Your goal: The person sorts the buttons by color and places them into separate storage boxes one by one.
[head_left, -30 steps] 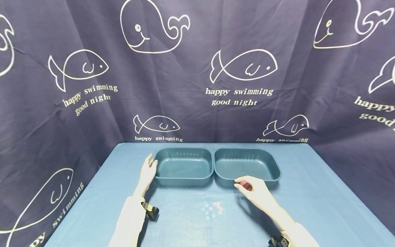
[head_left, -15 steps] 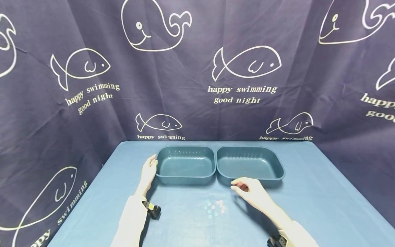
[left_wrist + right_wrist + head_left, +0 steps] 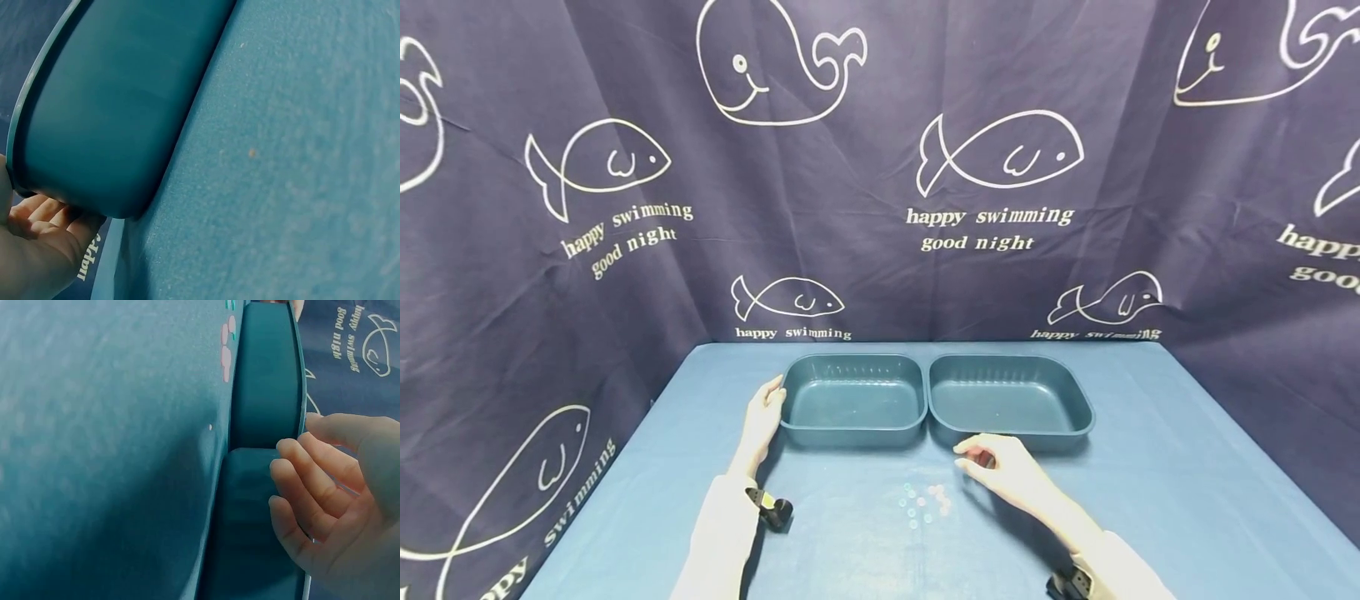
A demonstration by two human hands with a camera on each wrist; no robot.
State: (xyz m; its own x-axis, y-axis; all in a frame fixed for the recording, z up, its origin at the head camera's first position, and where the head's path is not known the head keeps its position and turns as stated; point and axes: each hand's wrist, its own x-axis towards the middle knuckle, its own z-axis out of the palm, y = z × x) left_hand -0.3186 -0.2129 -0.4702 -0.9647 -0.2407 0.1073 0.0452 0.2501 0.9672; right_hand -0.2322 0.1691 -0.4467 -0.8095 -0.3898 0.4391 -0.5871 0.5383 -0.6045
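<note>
Two dark teal rectangular bins stand side by side at the back of the table, the left bin (image 3: 854,437) and the right bin (image 3: 1045,442). My left hand (image 3: 763,417) holds the left bin at its outer left end. In the left wrist view its fingers (image 3: 53,215) curl against the outside of that bin's wall, and the thumb is at the rim. My right hand (image 3: 1007,471) hovers before the right bin's front wall, fingers loosely bent, thumb apart, nothing between them. Several small pale discs (image 3: 922,502), bluish-green and pink, lie on the table to its left.
A blue cloth covers the table (image 3: 850,550). Behind and at the sides hangs a dark purple-blue curtain (image 3: 880,167) with white whale and fish drawings. Each wrist wears a black camera, such as the left wrist camera (image 3: 777,513).
My right hand has drifted slightly left and down, nearer the discs. My left hand stays at the left bin's end. The whole head view has shifted a little.
</note>
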